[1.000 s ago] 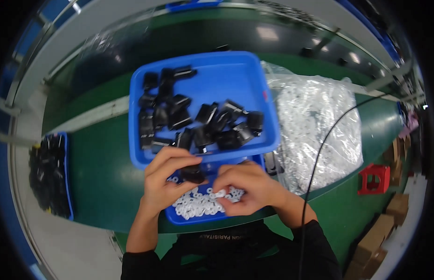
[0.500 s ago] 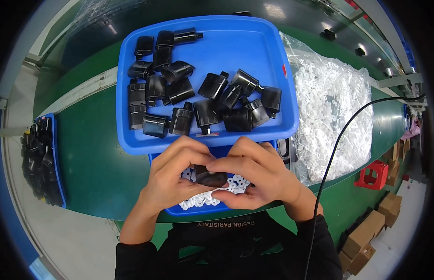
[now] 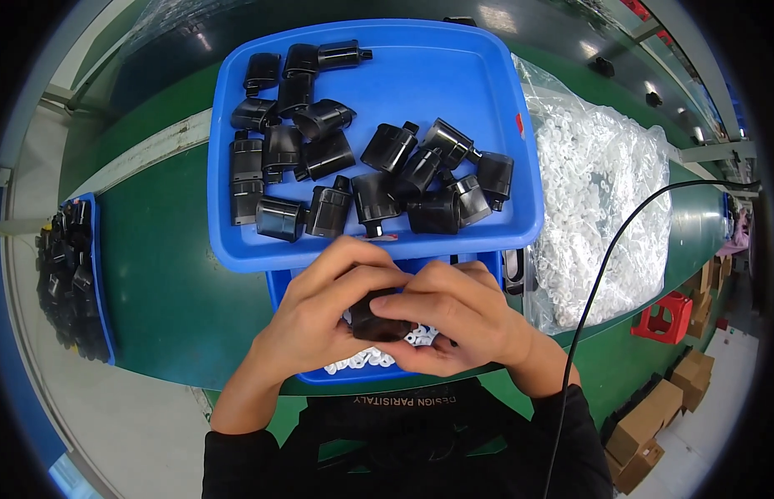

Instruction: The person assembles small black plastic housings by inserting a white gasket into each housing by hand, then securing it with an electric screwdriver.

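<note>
Between my two hands is a black plastic housing (image 3: 378,324), rounded and hollow-looking, like the ones in the tray. My left hand (image 3: 324,303) wraps its fingers round the far left side of it. My right hand (image 3: 462,312) grips it from the right, with a finger pressed on its top and the thumb low beside it. Fingers hide much of the housing. Below it, small white plastic rings (image 3: 362,359) lie in a small blue bin (image 3: 341,378). Whether the right fingers also pinch a ring cannot be made out.
A large blue tray (image 3: 370,258) with several black housings (image 3: 328,208) stands just beyond my hands. On the right lies a clear bag (image 3: 599,216) full of white parts, with a black cable (image 3: 607,241) arching before it. Another bin (image 3: 104,283) of black parts is far left.
The housing has turned and tipped between my fingers, and my right hand has come a little further over it. The view has shifted slightly.
</note>
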The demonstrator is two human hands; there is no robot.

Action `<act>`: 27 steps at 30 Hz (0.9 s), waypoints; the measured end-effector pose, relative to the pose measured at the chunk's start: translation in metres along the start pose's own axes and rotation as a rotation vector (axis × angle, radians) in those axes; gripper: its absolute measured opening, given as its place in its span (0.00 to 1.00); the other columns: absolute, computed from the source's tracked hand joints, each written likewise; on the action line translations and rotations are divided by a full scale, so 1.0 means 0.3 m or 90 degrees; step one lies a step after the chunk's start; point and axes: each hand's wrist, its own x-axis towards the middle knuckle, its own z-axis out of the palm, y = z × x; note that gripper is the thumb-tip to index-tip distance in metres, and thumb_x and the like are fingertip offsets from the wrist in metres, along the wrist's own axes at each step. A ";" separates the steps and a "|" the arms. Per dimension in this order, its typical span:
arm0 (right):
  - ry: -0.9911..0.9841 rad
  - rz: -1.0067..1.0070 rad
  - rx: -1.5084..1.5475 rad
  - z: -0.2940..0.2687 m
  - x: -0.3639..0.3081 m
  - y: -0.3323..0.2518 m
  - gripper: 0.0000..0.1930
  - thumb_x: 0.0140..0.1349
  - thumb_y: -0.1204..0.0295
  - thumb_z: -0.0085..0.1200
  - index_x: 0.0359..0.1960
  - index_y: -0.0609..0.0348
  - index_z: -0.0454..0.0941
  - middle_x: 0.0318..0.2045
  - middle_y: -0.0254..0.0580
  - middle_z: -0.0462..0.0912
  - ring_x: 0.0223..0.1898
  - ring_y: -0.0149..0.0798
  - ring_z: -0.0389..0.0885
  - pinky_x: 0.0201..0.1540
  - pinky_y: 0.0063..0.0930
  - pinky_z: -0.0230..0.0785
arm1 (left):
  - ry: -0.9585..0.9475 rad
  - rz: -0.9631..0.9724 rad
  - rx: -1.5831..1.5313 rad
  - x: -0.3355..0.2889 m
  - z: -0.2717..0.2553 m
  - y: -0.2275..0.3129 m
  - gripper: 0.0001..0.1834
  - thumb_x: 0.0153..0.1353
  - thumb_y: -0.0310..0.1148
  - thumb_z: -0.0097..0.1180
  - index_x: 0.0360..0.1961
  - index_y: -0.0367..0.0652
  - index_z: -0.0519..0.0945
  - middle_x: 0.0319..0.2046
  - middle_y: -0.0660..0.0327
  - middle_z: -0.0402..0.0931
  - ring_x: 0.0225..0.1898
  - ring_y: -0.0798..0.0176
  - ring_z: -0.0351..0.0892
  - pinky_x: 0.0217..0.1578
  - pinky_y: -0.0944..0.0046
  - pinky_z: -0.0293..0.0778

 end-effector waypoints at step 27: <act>0.236 0.111 0.678 -0.024 0.101 -0.195 0.09 0.58 0.79 0.44 0.31 0.67 0.79 0.18 0.47 0.79 0.11 0.39 0.70 0.14 0.31 0.59 | -0.079 -0.007 -0.167 -0.048 0.016 -0.022 0.17 0.45 0.28 0.72 0.34 0.41 0.76 0.24 0.59 0.77 0.24 0.57 0.78 0.25 0.64 0.71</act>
